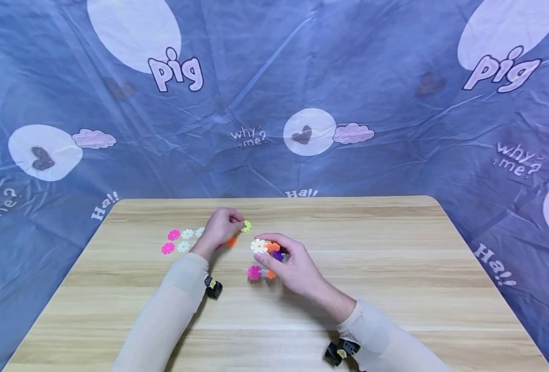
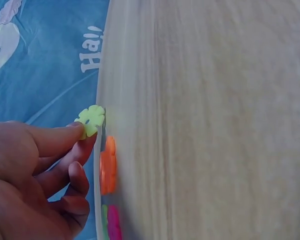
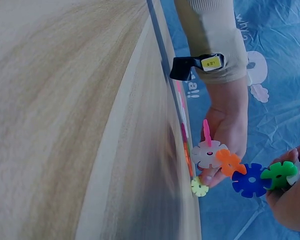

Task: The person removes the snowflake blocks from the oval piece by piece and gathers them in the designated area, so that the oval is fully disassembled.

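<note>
My left hand [image 1: 219, 228] pinches a yellow-green flower-shaped disc [image 2: 93, 120] between thumb and forefinger, above the far part of the table. Nearer the front, my right hand [image 1: 299, 266] grips a chain of interlocked flower discs, thumb and fingers curled round it. A cream disc [image 1: 258, 246] and an orange disc [image 1: 272, 247] stand out at its top. The right wrist view shows a blue disc [image 3: 252, 181] and a green disc [image 3: 278, 175] in the chain. A magenta disc [image 1: 254, 273] sits at its lower end. My right fingers hide part of the chain.
Left of my left hand, pink discs [image 1: 168, 248] and pale discs [image 1: 183, 247] lie on the wooden table [image 1: 395, 289]. An orange stack [image 2: 108, 166] lies beneath that hand, beside a magenta disc [image 2: 114, 223]. A blue printed cloth [image 1: 256, 170] hangs behind the table.
</note>
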`<action>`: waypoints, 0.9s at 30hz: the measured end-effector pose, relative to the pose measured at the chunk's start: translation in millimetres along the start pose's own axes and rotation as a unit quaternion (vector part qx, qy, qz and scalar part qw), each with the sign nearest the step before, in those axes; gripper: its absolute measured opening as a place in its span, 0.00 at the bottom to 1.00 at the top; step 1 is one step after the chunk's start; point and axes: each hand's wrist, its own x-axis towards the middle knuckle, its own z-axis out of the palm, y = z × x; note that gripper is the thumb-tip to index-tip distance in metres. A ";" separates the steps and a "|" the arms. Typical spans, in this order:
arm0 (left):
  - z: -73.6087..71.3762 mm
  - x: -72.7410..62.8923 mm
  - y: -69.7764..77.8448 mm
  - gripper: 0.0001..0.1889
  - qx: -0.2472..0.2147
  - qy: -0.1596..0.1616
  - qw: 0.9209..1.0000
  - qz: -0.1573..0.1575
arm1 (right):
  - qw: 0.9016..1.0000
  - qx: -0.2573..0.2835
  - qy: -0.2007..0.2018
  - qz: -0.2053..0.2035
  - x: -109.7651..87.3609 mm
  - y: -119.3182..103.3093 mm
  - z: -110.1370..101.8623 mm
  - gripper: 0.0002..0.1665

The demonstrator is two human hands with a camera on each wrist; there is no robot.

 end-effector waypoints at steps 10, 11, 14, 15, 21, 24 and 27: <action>4.8 8.8 2.6 0.05 0.048 -0.011 0.998 0.027 | 1.000 0.001 0.000 -0.006 0.5 -0.7 0.9 0.24; 5.1 9.2 2.7 0.05 0.050 -0.010 0.998 0.028 | 1.000 0.001 0.000 -0.006 0.4 -1.1 1.1 0.24; 6.1 10.1 3.4 0.04 0.053 -0.006 0.998 0.035 | 1.000 -0.001 0.003 -0.005 0.3 -1.6 1.3 0.24; 6.3 10.4 3.7 0.04 0.054 -0.004 0.998 0.037 | 1.000 -0.002 0.004 -0.005 0.4 -1.7 1.3 0.24; 6.0 11.6 4.7 0.03 0.065 0.000 0.997 0.039 | 1.000 -0.001 0.003 -0.002 0.6 -2.1 1.5 0.25; 5.7 12.0 4.3 0.03 0.071 -0.002 0.997 0.036 | 1.000 -0.003 0.001 0.000 0.5 -2.5 2.1 0.25; 5.3 12.6 4.3 0.03 0.078 -0.002 0.996 0.030 | 1.000 -0.004 0.000 0.000 0.6 -2.5 3.0 0.24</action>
